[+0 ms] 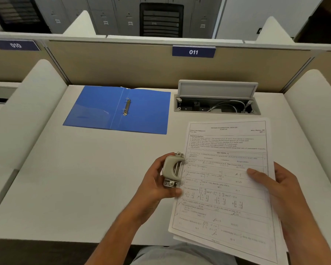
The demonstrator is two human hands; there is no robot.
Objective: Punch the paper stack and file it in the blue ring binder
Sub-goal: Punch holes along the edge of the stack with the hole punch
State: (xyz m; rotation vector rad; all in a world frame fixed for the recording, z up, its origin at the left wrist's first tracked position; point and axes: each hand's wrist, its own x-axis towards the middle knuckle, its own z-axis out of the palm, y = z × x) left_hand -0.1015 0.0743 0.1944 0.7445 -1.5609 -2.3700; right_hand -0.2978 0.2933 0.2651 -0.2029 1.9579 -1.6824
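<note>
Open cable box (217,104) at upper right of the desk (65,178); number plate 011 (193,52) above on the partition (122,64); black chair (161,19) at top centre.

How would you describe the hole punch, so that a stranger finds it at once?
Start from the white desk, then the printed paper stack at front right. The hole punch sits at its left edge, in the left hand: small, beige, with metal parts.

The paper stack (225,188) runs off the bottom edge, most of its print too blurry to read. Left hand (157,180) fingers are tucked behind the hole punch (171,170), can't see them.
</note>
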